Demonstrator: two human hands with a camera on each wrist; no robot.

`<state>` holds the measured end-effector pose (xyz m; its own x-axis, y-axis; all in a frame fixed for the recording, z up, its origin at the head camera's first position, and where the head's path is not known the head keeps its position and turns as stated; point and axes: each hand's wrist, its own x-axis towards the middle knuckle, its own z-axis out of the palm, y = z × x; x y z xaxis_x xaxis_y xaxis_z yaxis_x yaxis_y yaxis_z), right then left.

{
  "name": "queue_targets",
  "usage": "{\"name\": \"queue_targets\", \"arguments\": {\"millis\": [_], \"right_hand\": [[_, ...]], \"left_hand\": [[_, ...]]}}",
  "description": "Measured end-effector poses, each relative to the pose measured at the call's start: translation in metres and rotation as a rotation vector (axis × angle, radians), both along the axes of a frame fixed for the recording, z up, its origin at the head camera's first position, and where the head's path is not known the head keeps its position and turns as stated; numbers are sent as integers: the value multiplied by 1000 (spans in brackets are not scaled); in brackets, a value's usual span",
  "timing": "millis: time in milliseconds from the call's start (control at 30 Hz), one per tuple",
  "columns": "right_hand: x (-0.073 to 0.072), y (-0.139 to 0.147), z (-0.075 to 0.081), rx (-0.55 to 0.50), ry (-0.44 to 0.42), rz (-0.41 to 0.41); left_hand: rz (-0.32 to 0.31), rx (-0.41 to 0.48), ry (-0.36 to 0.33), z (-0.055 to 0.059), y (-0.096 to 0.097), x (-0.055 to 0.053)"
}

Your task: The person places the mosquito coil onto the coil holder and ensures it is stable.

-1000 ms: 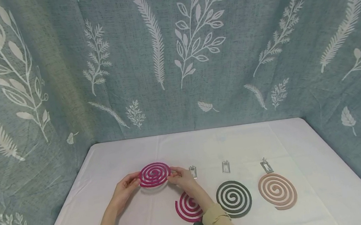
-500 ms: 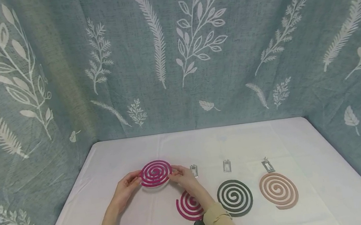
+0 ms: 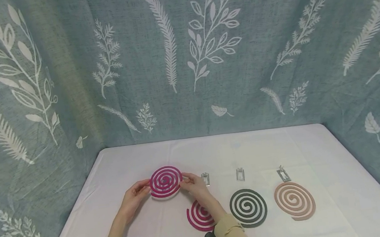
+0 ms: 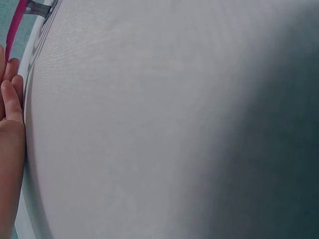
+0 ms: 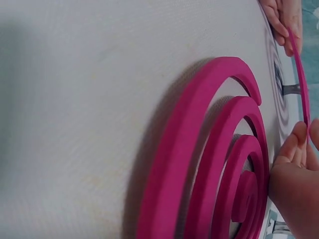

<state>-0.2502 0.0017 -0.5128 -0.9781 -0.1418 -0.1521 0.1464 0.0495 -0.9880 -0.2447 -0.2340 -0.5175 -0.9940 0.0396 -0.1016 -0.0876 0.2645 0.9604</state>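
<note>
A magenta mosquito coil is held above the white table, its face tilted towards me. My left hand pinches its left rim, thumb in front and fingers behind. On the opposite rim my right hand pinches it the same way. Seen edge-on in the right wrist view, the held coil has a grey metal stand at its middle, between it and the table. A second magenta coil lies flat under my right forearm, which hides part of it.
To the right lie a dark green coil and a tan coil. Behind the coils are three small metal stands: one beside my right hand, a middle stand and a slanted right stand. A leaf-patterned curtain surrounds the table.
The held coil has tilted, its far edge rising so more of its face shows. Both hands keep their pinch on it. The whole head view has shifted slightly.
</note>
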Motion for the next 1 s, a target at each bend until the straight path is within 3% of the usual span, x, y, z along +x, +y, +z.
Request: {"name": "queue_targets", "arguments": {"millis": [1000], "right_hand": [[0,1,2,73,-13,-10]], "left_hand": [[3,-1,38,-2,1,0]]}}
